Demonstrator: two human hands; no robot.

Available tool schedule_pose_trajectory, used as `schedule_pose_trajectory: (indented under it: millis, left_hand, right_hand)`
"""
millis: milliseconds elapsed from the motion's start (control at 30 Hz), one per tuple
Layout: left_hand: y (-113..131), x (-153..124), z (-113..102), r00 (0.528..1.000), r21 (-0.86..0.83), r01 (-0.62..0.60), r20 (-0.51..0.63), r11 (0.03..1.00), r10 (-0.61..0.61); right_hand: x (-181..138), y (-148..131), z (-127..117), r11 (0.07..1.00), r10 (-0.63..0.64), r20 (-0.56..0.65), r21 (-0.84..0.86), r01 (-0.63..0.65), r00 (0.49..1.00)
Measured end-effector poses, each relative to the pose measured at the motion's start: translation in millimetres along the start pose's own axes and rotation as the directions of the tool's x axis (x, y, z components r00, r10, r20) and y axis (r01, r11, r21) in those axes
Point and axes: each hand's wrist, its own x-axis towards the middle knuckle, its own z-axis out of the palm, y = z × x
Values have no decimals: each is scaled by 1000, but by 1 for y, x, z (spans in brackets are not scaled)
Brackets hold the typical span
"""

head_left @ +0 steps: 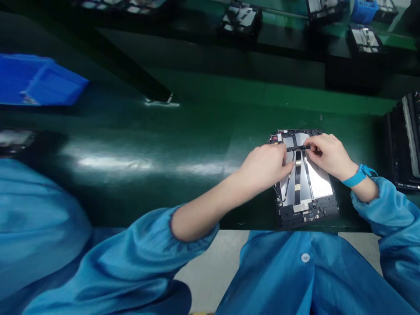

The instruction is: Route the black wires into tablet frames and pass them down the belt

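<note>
An opened tablet (320, 173) lies on the green table near its front edge, its silvery inside, dark flat cables and circuit boards facing up. Over its upper part a thin black strip (298, 148) stretches between my two hands. My left hand (267, 164) pinches the strip's left end, its fingers partly hidden behind the back of the hand. At the other end, my right hand (328, 151) pinches the strip between thumb and forefinger. A blue band (359, 176) circles my right wrist.
Stacked dark tablet parts (403, 140) stand at the right edge. A blue bin (39, 81) is at the far left, beyond a co-worker's blue sleeve (36, 210). A dark post (131, 65) meets the table. More opened devices (241, 19) sit on a shelf at the back.
</note>
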Motion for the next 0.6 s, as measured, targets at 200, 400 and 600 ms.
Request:
schedule_pose_trajectory:
  millis: [200, 400, 600]
  left_hand:
    - [27, -8, 20, 997, 72, 78, 19, 994, -80]
    - [21, -6, 23, 994, 28, 106, 7, 994, -106]
    - [21, -4, 23, 994, 56, 106, -42, 993, -104]
  right_hand:
    - [-15, -1, -14, 961, 124, 9, 249, -122, 992]
    - [-25, 18, -1, 758, 390, 13, 563, -329, 921]
    - [-23, 27, 13, 562, 536, 25, 736, -379, 844]
